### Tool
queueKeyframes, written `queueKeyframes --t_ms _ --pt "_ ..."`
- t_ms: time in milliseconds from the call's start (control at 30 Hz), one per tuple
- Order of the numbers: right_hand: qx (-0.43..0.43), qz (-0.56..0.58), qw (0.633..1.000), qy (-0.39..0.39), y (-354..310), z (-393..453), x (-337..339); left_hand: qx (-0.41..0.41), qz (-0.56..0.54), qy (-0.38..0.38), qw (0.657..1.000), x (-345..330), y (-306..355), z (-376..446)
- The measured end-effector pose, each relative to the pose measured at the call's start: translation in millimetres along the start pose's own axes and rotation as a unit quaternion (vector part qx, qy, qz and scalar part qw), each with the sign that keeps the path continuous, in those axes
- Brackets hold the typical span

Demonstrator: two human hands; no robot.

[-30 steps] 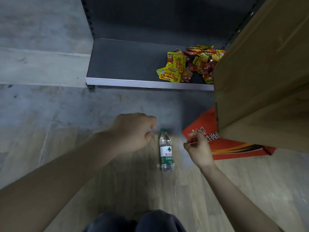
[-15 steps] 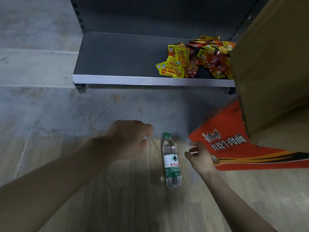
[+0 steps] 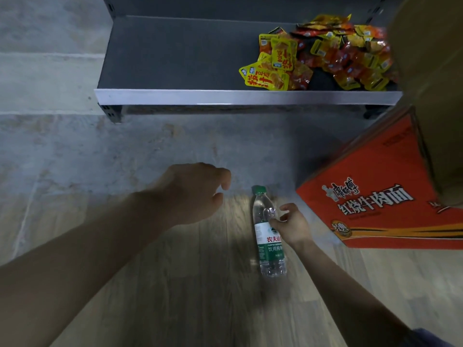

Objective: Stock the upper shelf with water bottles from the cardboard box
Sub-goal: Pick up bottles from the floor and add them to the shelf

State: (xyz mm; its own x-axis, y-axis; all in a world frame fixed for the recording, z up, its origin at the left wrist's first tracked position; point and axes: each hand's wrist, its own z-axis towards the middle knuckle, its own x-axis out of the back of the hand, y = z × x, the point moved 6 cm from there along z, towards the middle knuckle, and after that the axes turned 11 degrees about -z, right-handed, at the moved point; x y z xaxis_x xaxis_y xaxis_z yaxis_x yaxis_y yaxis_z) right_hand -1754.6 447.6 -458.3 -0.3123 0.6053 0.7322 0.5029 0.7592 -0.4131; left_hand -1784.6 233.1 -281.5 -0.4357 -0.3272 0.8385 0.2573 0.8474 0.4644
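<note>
The bottle [image 3: 269, 236] lies on its side on the wood floor [image 3: 175, 284], green cap [image 3: 258, 189] pointing toward the shelf [image 3: 175, 56], base toward us. It looks full of water and sealed, with a green-and-white label round the middle.

Our right hand [image 3: 290, 227] is at the bottle's right flank, just above the label. Its fingers are loosely curled; the thumb tip overlaps the clear shoulder, but we cannot tell whether it touches. This grip has not closed on anything yet. Our left hand [image 3: 195, 194] hovers left of the cap, apart from the bottle, fingers curled loosely downward and holding nothing.

Handling, as we judge it: a full bottle carries moderate weight for one hand. The thin plastic wall should be firm with the cap on. The round body can roll on the floor, so we would wrap the fingers round the mid-body at the label, where the paper gives more friction than the smooth shoulder. The neck under the cap is a second option, narrower and less steady.

Outward: an orange carton [image 3: 380, 196] with printed characters stands to the right, just beside the right hand. A plain cardboard box [image 3: 431, 83] overhangs it at the frame's right edge. The low shelf holds a heap of yellow and red snack packets [image 3: 320, 56] at its right end. No upper shelf is in view.
</note>
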Motion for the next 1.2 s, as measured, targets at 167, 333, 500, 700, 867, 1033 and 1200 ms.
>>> queueKeyframes --t_ms 167,333,500,700,867,1033,1200 --pt "-0.013 -0.021 1.0 -0.016 3.8 10.9 -23.0 0.015 -0.011 -0.001 1.0 -13.7 -4.2 4.0" --pt "-0.018 -0.075 0.997 -0.011 9.3 17.0 -33.1 0.008 -0.03 0.003 1.0 -23.3 -9.1 1.5" --pt "-0.02 -0.086 0.996 -0.023 14.9 24.0 -42.5 0.003 -0.033 0.004 0.999 -30.2 -12.7 2.2" --pt "-0.04 -0.041 0.997 -0.054 17.2 26.0 -58.0 0.004 -0.043 0.004 0.999 -37.2 -12.9 2.2" --pt "-0.044 -0.01 0.998 -0.038 18.7 25.4 -56.9 0.013 -0.033 0.0 0.999 -39.1 -13.4 1.6" --pt "-0.023 -0.01 1.0 -0.012 13.4 24.5 -48.3 0.014 -0.038 -0.015 0.999 -34.5 -6.4 -0.6" --pt "-0.005 -0.005 1.0 0.011 1.9 18.9 -25.2 0.017 -0.041 -0.012 0.999 -21.3 3.4 -2.4"
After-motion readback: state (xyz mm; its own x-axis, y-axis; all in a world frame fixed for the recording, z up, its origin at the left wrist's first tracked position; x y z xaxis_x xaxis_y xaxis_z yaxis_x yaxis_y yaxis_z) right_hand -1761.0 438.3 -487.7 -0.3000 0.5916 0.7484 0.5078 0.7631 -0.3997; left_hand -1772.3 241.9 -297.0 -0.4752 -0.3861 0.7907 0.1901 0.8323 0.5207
